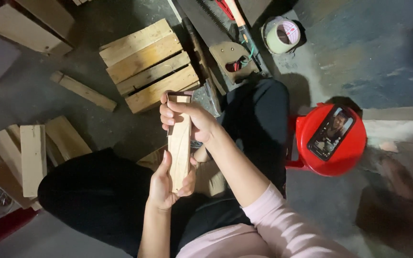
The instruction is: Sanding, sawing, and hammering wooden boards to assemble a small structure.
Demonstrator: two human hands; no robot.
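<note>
Wood block: a narrow, flat length of pale planed timber, straight-grained, held upright at frame centre above the person's lap, its squared top end toward 12 o'clock.
Left hand: the left hand cups the block's lower end, thumb up the left face and fingers curled round the right edge, grasping it.
Right hand: the right hand wraps the block's upper end from the right, fingers showing on the left edge, clenched on the wood.
Clothing: dark trousers and a pale pink sleeve at 5 o'clock.
Pallet panel: four rough slats joined into a square panel at 11 o'clock of the block, lying on the grey concrete floor.
Loose boards: short offcuts stacked at 9 o'clock; one single strip at 10 o'clock.
Handsaw: a toothed steel blade with a wooden handle at 1 o'clock.
Tape: a roll of tape, round and hollow, at 1 o'clock, beyond the saw.
Stool: a glossy red plastic stool at 3 o'clock, with a phone lying on its seat.
</note>
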